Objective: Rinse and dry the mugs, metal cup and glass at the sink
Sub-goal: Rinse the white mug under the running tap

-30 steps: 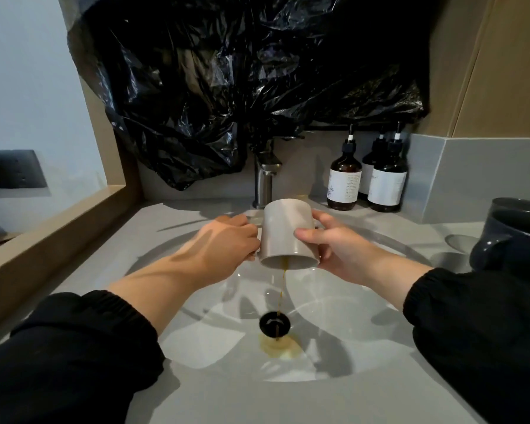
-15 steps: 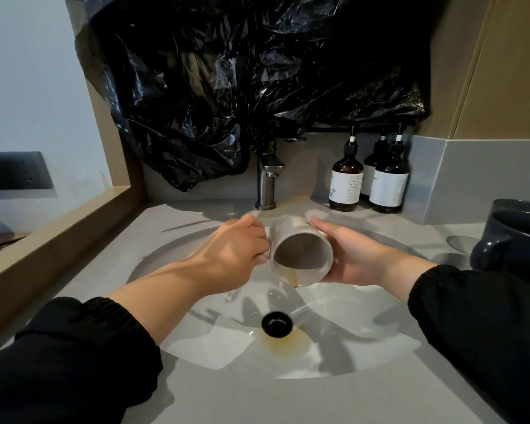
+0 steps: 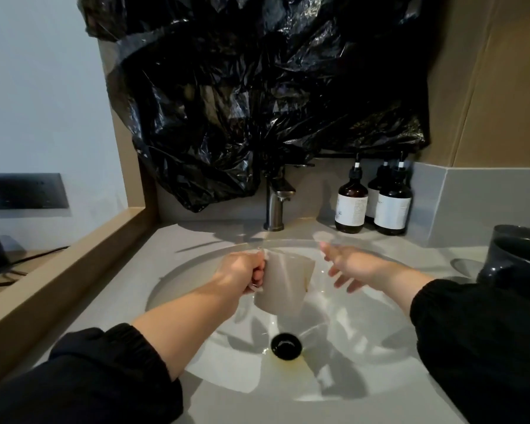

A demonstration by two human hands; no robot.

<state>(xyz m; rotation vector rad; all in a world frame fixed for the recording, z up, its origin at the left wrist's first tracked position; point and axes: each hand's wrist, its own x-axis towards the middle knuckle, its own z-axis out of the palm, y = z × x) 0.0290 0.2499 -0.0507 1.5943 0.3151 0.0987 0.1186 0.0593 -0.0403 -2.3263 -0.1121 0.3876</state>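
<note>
My left hand (image 3: 242, 272) grips the handle of a beige mug (image 3: 283, 284), which hangs upright over the white sink basin (image 3: 178, 280), below the tap (image 3: 276, 203). My right hand (image 3: 351, 266) is just right of the mug, fingers spread, touching nothing. A dark grey mug (image 3: 516, 258) stands on the counter at the right edge, with another dark mug partly hidden behind it. A brownish stain lies beside the drain (image 3: 286, 346). No water runs from the tap.
Three brown pump bottles (image 3: 351, 206) stand at the back right of the counter. A black plastic bag (image 3: 257, 96) covers the wall above the tap. A wooden ledge (image 3: 58, 280) borders the counter on the left.
The mug went from upside down, pouring brown liquid into the drain, to upright. My right hand let go of it and moved away to the right; my left hand keeps the handle.
</note>
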